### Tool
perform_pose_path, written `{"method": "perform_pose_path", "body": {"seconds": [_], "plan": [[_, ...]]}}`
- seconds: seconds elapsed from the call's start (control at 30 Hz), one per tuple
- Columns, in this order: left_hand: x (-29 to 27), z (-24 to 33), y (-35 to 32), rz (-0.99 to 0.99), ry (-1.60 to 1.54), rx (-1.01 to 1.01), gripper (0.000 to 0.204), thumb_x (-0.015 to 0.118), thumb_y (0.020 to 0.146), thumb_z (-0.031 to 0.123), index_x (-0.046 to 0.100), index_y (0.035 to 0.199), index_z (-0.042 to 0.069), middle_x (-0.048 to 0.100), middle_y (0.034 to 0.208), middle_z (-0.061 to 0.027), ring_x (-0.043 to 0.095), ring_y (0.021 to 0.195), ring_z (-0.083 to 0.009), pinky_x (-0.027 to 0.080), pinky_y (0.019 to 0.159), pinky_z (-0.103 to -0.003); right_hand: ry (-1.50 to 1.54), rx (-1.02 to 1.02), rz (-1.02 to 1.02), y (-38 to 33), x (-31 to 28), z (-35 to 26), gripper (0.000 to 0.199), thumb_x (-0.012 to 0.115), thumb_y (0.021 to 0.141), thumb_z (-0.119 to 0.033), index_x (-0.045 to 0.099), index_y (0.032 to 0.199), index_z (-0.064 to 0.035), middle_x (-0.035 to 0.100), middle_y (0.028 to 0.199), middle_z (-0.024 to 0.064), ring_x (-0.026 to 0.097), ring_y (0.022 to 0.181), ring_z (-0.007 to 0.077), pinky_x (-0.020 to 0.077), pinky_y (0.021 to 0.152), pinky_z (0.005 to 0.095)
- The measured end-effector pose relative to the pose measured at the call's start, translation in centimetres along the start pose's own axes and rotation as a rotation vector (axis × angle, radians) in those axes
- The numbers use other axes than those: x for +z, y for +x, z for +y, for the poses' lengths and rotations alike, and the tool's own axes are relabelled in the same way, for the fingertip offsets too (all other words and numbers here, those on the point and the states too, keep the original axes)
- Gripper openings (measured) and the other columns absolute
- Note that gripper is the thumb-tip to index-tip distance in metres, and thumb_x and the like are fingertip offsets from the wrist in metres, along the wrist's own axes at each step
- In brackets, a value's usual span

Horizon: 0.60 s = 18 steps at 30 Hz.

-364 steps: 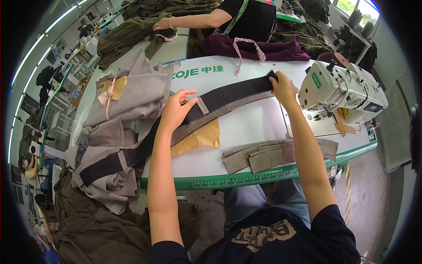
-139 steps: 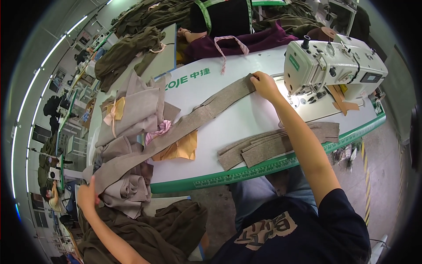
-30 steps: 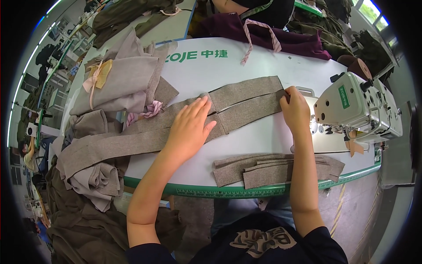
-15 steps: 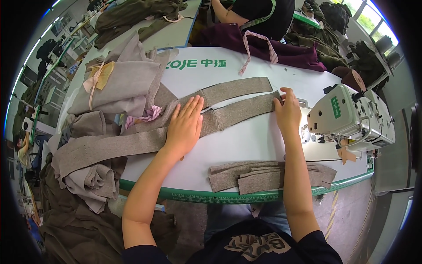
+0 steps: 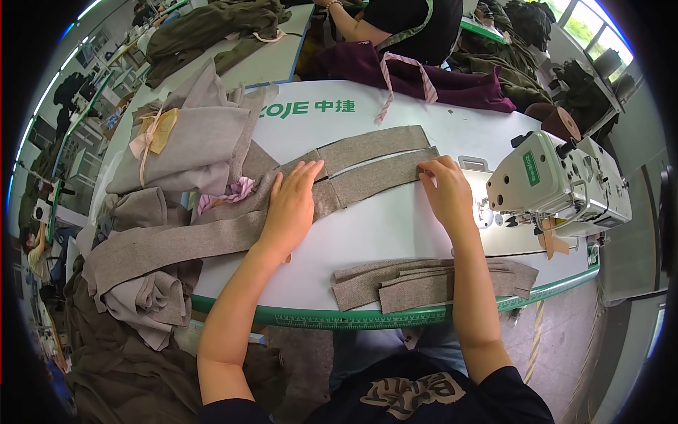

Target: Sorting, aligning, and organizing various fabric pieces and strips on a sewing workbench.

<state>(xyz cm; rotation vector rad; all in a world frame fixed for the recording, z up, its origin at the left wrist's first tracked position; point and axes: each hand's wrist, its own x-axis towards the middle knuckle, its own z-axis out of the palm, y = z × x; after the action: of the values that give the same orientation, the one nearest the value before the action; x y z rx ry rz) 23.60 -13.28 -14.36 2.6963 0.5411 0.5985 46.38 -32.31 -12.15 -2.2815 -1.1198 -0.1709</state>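
Two long grey-brown fabric strips, an upper strip (image 5: 374, 144) and a lower strip (image 5: 378, 176), lie side by side with a narrow gap between their right parts. Each has a cross seam near the middle. My left hand (image 5: 291, 201) rests flat over both near the seams, fingers stretched out. At the right end of the lower strip, my right hand (image 5: 446, 187) has its thumb and fingertips bent together on the strip's edge; the fingers partly hide the contact. More cut fabric strips (image 5: 417, 284) are stacked along the front edge, partly under my right forearm.
A white sewing machine (image 5: 540, 173) stands at the right with a brown thread cone (image 5: 561, 121) behind it. Folded grey fabric (image 5: 201, 127) with a tied tag fills the left. Purple fabric (image 5: 466, 86) lies at the far edge, near another person (image 5: 417, 28).
My right hand has shifted left along the lower strip's end, and that end sits slightly further left. My left hand stays on the strips, its fingers closer together.
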Motion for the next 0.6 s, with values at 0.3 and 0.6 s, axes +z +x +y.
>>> {"method": "perform_pose_path", "body": {"seconds": [0.3, 0.6], "plan": [[-1.4, 0.5, 0.2, -0.047, -0.028, 0.055, 0.047, 0.051, 0.086, -0.008, 0.066, 0.123, 0.016, 0.055, 0.134, -0.0096, 0.044, 0.134, -0.0320, 0.030, 0.113, -0.052, -0.014, 0.005, 0.005, 0.0, 0.1, 0.4, 0.017, 0.063, 0.088, -0.011, 0.071, 0.101, -0.0051, 0.065, 0.106, 0.0077, 0.063, 0.098, 0.0268, 0.0503, 0.086, 0.0364], [-1.3, 0.6, 0.5, -0.041, -0.032, 0.058, 0.045, 0.053, 0.086, -0.008, 0.068, 0.121, 0.016, 0.057, 0.133, -0.0088, 0.046, 0.133, -0.0323, 0.032, 0.112, -0.052, 0.005, -0.002, 0.037, -0.5, -0.2, 1.1, 0.018, 0.062, 0.088, -0.010, 0.072, 0.101, -0.0029, 0.068, 0.113, 0.0085, 0.062, 0.107, 0.0278, 0.0504, 0.091, 0.0366]]}}
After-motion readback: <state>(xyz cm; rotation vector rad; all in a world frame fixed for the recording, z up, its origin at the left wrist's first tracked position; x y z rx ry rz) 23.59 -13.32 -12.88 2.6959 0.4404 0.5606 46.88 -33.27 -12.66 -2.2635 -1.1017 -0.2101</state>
